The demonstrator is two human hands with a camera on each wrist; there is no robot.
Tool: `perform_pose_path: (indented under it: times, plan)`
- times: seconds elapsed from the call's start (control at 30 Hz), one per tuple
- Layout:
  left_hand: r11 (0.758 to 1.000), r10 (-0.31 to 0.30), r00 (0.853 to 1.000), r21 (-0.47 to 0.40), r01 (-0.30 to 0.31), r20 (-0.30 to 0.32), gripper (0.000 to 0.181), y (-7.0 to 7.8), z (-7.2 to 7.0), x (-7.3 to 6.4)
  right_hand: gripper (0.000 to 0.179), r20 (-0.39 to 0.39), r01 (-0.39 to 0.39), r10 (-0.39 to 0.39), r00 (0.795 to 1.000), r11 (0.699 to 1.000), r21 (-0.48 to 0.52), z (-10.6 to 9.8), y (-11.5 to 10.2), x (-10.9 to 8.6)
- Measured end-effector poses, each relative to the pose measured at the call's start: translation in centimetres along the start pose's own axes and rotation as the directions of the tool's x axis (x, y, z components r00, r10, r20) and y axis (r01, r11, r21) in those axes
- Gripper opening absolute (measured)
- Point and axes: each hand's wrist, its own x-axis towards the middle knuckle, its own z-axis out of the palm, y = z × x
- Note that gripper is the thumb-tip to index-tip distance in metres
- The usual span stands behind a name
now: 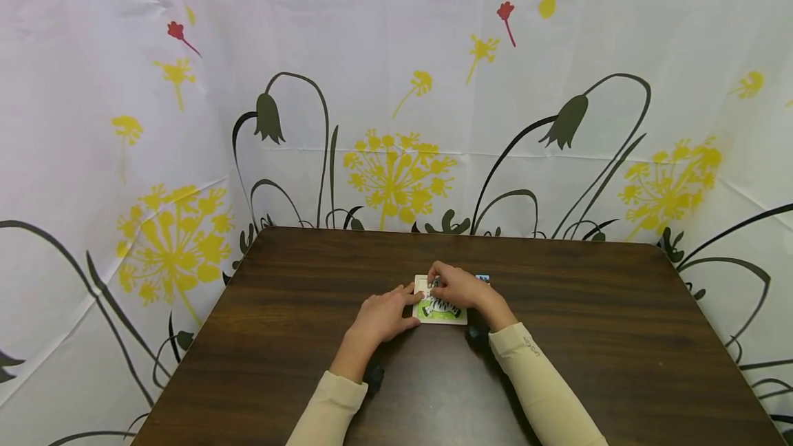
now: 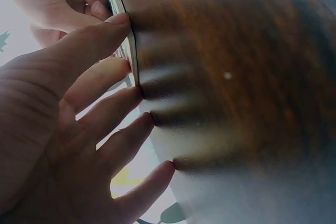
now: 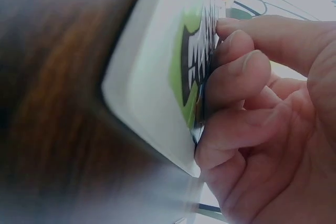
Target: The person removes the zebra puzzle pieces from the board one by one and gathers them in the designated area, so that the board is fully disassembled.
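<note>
A small square board (image 1: 441,313) with a zebra picture on green lies on the table, a zebra puzzle by its look. My left hand (image 1: 383,314) steadies its left side, thumb and index finger at the edge; the other fingers (image 2: 128,140) are spread, tips on the tabletop. From above, my right hand (image 1: 461,286) reaches over the board, thumb and index finger apparently pinching a small black-and-white piece at the zebra's upper left. In the right wrist view its curled fingers (image 3: 236,77) rest against the picture and hide most of what they hold.
A blue-patterned item (image 1: 482,278) shows partly behind my right hand. The dark wooden table (image 1: 297,281) extends all round, with a flower-printed white curtain (image 1: 396,40) behind it. Dark wrist devices (image 1: 477,336) sit beneath both wrists.
</note>
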Motion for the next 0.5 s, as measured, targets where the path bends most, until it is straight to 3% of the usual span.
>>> perform_pose_path:
  times: [0.5]
  plan:
    - [1.000, 0.014, 1.000, 0.009, -0.014, 0.002, 0.061, -0.10, -0.05, -0.05, 0.007, -0.083, -0.073, 0.069, 0.994, 0.996, -0.041, 0.41, -0.83, 0.28]
